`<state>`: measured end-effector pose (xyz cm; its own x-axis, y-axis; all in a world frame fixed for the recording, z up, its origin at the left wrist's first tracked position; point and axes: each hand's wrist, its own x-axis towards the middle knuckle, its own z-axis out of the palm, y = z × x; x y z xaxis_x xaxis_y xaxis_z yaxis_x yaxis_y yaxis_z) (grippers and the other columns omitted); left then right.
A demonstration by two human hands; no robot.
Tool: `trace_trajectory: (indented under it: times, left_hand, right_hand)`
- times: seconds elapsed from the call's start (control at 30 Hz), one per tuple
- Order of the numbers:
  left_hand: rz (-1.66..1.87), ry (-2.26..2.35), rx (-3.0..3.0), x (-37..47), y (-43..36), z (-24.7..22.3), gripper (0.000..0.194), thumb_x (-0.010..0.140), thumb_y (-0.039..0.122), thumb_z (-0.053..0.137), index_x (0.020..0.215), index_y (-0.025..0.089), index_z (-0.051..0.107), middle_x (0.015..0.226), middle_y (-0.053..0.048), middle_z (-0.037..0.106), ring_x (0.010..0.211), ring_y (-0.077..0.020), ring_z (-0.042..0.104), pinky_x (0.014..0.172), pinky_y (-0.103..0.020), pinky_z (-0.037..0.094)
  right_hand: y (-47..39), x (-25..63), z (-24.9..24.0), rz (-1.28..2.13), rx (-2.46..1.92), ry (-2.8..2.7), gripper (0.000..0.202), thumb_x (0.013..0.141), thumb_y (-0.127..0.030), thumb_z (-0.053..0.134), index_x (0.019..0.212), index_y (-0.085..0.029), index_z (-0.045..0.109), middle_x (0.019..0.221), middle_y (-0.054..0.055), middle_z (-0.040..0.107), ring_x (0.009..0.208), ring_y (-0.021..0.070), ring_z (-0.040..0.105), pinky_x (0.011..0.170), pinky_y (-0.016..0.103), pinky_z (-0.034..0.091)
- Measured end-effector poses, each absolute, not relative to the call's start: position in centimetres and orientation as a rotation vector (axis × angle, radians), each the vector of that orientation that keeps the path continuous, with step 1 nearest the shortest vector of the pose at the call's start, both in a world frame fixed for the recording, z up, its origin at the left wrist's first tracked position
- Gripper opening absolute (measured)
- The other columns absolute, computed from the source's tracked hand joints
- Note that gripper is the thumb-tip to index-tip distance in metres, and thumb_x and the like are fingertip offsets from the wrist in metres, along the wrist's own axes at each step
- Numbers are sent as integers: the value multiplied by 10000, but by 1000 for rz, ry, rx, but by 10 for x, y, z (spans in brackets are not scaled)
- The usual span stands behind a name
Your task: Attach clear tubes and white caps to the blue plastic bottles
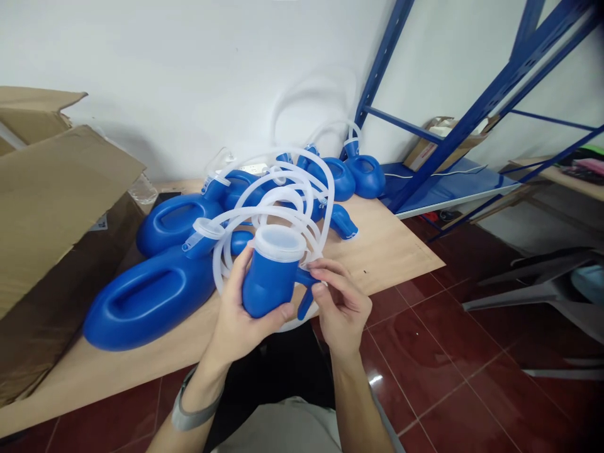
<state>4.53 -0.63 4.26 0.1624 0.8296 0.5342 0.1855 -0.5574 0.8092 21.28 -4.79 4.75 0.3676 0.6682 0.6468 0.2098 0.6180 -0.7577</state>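
My left hand point(240, 314) wraps round a blue urinal cup point(268, 286), held upright over the table's front edge. A frosted lid point(280, 242) covers its top. On the cup's right side is a blue spout with a downward hook point(306, 302). My right hand point(342, 305) pinches near the end of this spout, beside the white tube; my fingers hide just what they grip. Coils of translucent white corrugated tube point(325, 170) rise behind the cup. Left of my hands lies a large blue urinal bottle point(146, 308) with a frosted cap point(207, 229) and a tube on its neck.
Several more blue bottles point(365, 176) with tubes stand along the wall on the wooden table point(396, 251). An open cardboard box point(56, 207) takes up the left end. A blue metal rack point(448, 107) stands at the right, with a grey plastic chair point(547, 292) nearer.
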Motion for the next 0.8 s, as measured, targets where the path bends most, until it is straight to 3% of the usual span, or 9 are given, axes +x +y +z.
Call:
trace_trajectory:
  times: [0.17,0.4,0.57,0.8]
  left_hand:
    - [1580,1197,1839,58,-20,47,877,883,528,846,1633,283,463,1531,-158,643,1367,-366,691,1071,-494,637]
    - [1609,1183,1833,61,-21,50,856,899,531,844,1629,305,458,1508,-137,660,1318,-339,721,1018,-440,652]
    - [1665,1221,1784,63,-25,43,865,892,537,852,1629,309,462,1517,-137,656,1328,-344,715,1036,-459,643]
    - [1692,1329,1761,63,-35,41,890,882,555,857,1635,299,457,1535,-145,635,1369,-363,684,1078,-490,620]
  right_hand:
    - [-45,198,41,311,-969,-1234,262,988,-106,773,1087,-331,863,1378,48,805,1187,265,820,931,406,733]
    - [-32,194,46,436,-789,-1075,497,1010,-115,756,1396,-413,660,1247,-23,831,1130,163,824,893,295,727]
    - [-28,192,44,443,-924,-1075,234,1026,-242,762,1246,-315,793,1220,48,819,1157,225,803,882,363,742]
    - [-24,189,48,331,-850,-1179,111,1070,-239,681,1139,-304,738,1159,43,800,1101,209,791,827,358,712]
